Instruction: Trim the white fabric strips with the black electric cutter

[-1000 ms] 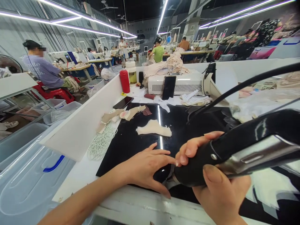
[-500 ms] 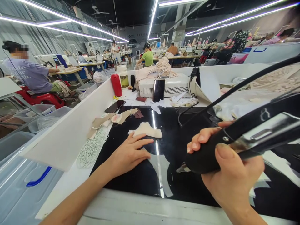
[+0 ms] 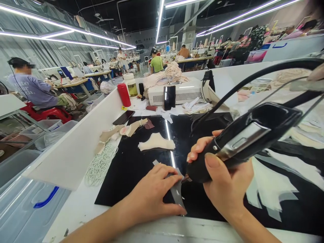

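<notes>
My left hand (image 3: 158, 190) lies over a thin grey translucent cut piece (image 3: 177, 194) on the black board (image 3: 121, 182). Its thumb and fingers are spread and press on the piece, covering part of it. My right hand (image 3: 222, 175) is wrapped round a black corded handheld tool (image 3: 235, 141) with a metal lever along its side. The tool's narrow metal tip (image 3: 186, 178) points down at the right edge of the grey piece, close to my left fingertips. Whether tip and piece touch, I cannot tell. Beyond my left hand lies a cream fabric stack (image 3: 157, 141).
Pale cut pieces (image 3: 274, 185) lie to the right. On the left are coiled pale cord (image 3: 101, 165), beige scraps (image 3: 110, 133) and a phone (image 3: 124, 117). A white vented box (image 3: 157, 94) stands behind, beside a red bottle (image 3: 124, 94). The tool's black cable (image 3: 227, 98) arches at right.
My left hand has moved right and nearer, spreading over the grey piece. My right hand has brought the tool left, with its tip now at the piece's edge.
</notes>
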Demonstrator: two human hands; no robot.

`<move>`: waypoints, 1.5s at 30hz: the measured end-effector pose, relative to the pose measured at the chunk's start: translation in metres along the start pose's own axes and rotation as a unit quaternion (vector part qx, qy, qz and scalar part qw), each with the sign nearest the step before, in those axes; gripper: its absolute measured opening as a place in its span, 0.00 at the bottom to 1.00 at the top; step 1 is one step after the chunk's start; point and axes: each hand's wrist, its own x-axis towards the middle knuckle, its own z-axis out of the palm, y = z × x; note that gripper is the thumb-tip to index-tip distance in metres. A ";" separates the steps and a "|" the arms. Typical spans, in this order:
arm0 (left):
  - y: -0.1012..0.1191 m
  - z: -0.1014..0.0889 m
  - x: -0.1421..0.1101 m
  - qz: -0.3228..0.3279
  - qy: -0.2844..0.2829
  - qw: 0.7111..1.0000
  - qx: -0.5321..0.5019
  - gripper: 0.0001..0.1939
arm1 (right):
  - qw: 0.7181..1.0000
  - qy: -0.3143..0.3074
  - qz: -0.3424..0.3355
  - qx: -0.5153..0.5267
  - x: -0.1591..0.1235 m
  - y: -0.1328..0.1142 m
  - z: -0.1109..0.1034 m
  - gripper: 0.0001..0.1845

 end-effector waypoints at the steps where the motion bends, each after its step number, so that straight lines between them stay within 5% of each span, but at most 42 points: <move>1: -0.001 0.001 0.000 -0.002 -0.006 1.000 -0.001 0.41 | 1.000 0.002 0.001 -0.004 0.000 0.001 0.000 0.25; 16: 0.001 -0.002 0.000 -0.007 -0.014 1.000 -0.016 0.41 | 1.000 0.010 0.003 -0.022 0.001 0.000 -0.006 0.20; 39: -0.002 0.004 -0.001 0.021 0.009 0.999 -0.037 0.40 | 0.997 0.040 0.065 0.015 -0.013 -0.035 0.009 0.29; 45: -0.002 0.003 -0.001 0.023 0.005 0.999 -0.036 0.39 | 0.993 -0.027 0.113 0.003 -0.015 -0.042 -0.009 0.28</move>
